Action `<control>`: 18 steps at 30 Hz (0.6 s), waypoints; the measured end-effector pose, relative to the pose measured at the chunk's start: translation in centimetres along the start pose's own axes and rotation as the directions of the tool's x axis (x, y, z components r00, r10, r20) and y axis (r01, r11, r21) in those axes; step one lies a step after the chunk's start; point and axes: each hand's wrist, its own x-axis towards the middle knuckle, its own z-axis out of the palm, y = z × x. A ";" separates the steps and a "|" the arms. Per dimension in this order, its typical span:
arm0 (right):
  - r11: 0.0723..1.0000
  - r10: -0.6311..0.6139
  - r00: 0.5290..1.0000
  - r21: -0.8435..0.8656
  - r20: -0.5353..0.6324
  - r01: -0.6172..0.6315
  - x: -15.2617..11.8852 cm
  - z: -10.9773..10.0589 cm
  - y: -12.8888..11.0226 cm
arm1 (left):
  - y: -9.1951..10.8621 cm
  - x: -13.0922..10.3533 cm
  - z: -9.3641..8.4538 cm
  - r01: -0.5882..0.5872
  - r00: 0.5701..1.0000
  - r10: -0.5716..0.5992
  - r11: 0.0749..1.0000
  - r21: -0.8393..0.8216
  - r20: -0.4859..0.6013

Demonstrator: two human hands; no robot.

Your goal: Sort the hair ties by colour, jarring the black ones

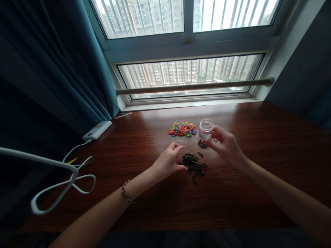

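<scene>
My right hand point(226, 143) grips a small clear jar point(206, 129) by its side, upright and without a lid. Some dark pieces lie at the jar's bottom. My left hand point(169, 160) is at the left edge of a pile of small black elastic bands point(192, 162), thumb and fingers apart, with nothing visible between them. A few black bands lie loose around that pile. Behind it sits a heap of small multicoloured bands point(182, 129), just left of the jar.
The brown wooden table point(144, 210) reaches to the window sill. At the left are a white power strip point(97, 131) and a looping white cable point(73, 177). A blue curtain point(85, 69) hangs at the back left, and a rail point(191, 88) crosses the window.
</scene>
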 end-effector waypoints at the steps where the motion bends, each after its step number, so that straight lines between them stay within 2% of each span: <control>1: 0.995 -0.006 1.000 -0.100 0.013 0.008 0.2 -1.1 0.4 | -0.4 0.0 -0.1 0.027 0.997 -0.025 0.999 -0.021 0.079; 3: 0.967 -0.043 0.999 -0.249 0.017 0.046 0.3 -2.9 1.5 | -1.0 0.1 -0.2 0.064 0.978 -0.052 0.996 -0.055 0.201; 6: 0.919 -0.108 0.993 -0.376 0.054 0.120 -0.6 -4.2 3.5 | -1.2 0.9 -0.2 0.088 0.952 -0.063 0.994 -0.072 0.298; 9: 0.883 -0.172 0.981 -0.428 0.086 0.192 -1.4 -4.2 4.8 | -0.7 2.3 0.0 0.053 0.938 -0.030 0.997 -0.059 0.346; 13: 0.862 -0.195 0.972 -0.450 0.130 0.233 -1.7 -3.8 5.1 | 0.0 4.2 0.0 -0.075 0.911 0.103 0.993 -0.087 0.399; 18: 0.855 -0.187 0.966 -0.456 0.177 0.249 -1.9 -3.7 5.2 | 0.3 6.1 -0.5 -0.177 0.810 0.237 0.971 -0.162 0.536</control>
